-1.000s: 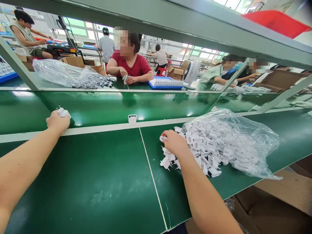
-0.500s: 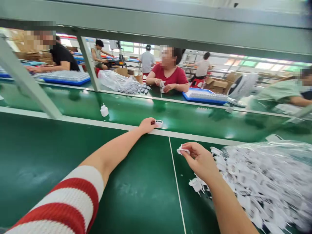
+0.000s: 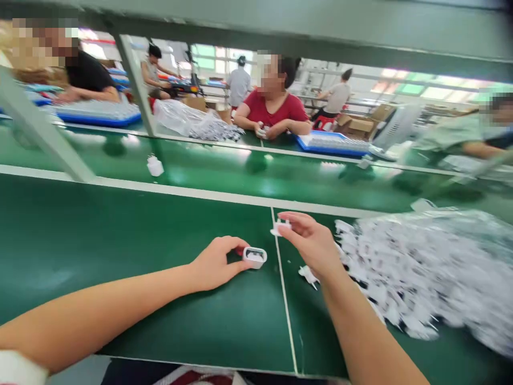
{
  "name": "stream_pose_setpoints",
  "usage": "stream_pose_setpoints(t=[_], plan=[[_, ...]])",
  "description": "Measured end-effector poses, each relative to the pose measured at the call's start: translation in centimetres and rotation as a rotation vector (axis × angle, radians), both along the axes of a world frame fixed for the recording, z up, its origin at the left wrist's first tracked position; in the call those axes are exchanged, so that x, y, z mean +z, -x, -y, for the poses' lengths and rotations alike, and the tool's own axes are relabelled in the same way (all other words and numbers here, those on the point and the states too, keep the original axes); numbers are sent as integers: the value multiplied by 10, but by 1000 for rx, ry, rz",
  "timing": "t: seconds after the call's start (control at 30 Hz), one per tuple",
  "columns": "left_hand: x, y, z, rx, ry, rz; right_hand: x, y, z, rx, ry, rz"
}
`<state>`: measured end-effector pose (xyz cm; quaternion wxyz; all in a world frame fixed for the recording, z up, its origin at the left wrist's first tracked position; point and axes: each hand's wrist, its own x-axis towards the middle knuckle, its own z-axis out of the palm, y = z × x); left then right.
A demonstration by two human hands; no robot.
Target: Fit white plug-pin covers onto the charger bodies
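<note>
Green bench [image 3: 120, 240], workers [image 3: 274, 111] opposite; left hand [image 3: 214, 263] holds white shell [image 3: 255, 257], right hand [image 3: 313, 247] pinches prong piece [image 3: 279, 229].

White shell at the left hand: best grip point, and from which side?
Probably the outer side walls, pinched from the left, as the left hand does with thumb and fingers. The shell is a small rounded box, open mouth up; a side pinch keeps the mouth free. The right hand holds a small white piece beside it.
</note>
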<state>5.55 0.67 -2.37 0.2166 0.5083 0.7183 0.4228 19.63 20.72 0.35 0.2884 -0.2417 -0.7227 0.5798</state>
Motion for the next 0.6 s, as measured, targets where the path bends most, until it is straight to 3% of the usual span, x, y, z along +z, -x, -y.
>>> stream_pose_setpoints(t=[0.1, 0.27, 0.4, 0.5, 0.6], plan=[[-12, -4, 6, 13, -18, -44, 7, 4, 15, 124, 376, -67], [-18, 3, -4, -19, -1, -29, 5, 11, 22, 149, 553, -58], [-16, 4, -3, 80, -58, -51, -1, 12, 20, 165, 515, -26], [-18, 8, -5, 184, -107, -79, -5, 12, 19, 173, 341, -25], [-22, 12, -9, 207, -99, -64, -6, 11, 19, 204, 230, -6]])
